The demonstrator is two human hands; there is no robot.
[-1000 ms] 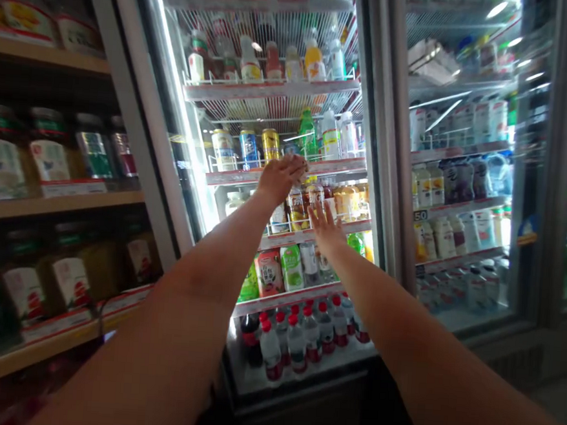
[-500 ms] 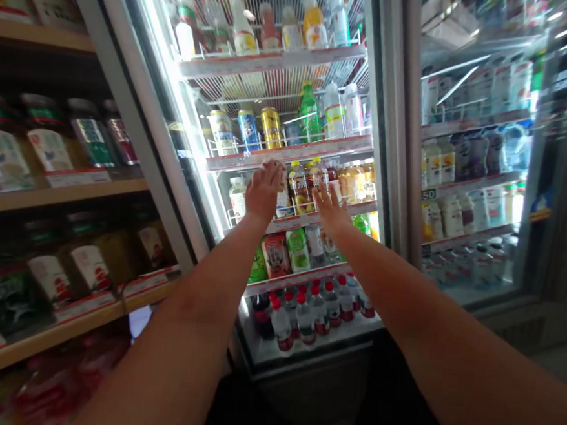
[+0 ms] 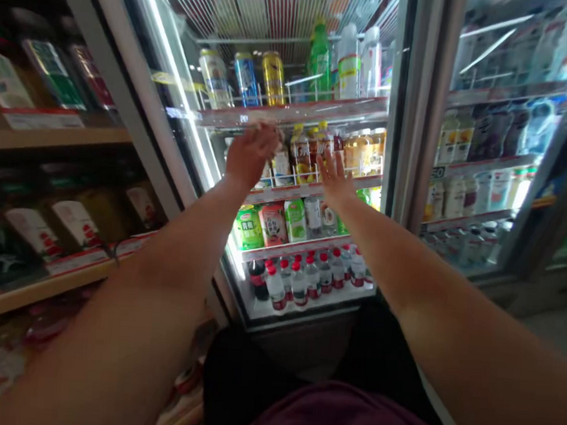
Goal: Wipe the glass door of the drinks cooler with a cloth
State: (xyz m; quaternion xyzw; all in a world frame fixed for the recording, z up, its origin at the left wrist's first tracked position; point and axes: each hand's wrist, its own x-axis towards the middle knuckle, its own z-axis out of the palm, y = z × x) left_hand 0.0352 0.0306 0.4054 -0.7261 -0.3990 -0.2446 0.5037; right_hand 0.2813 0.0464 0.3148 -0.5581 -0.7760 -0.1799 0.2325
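Observation:
My left hand (image 3: 252, 155) is blurred and raised in front of the cooler's glass door (image 3: 296, 204). Under its fingers is a pale crumpled cloth (image 3: 278, 136), only partly visible. My right hand (image 3: 335, 180) has its fingers spread and holds nothing; it is at the glass, or very close to it, in front of the tea bottles (image 3: 301, 150). Through the door I see a gold can (image 3: 273, 79), a blue can (image 3: 247, 79) and a green bottle (image 3: 319, 58) on the shelf above my hands.
Wooden shelves (image 3: 50, 141) with jars and bottles stand on the left. A metal door frame (image 3: 420, 105) separates this cooler from another drinks cooler (image 3: 482, 155) on the right. Red-capped bottles (image 3: 300, 285) stand at the bottom, above my knees (image 3: 248, 365).
The view has tilted down, bringing my lap into sight. My left hand has shifted leftward across the door with the cloth, while my right hand keeps nearly the same place with fingers spread.

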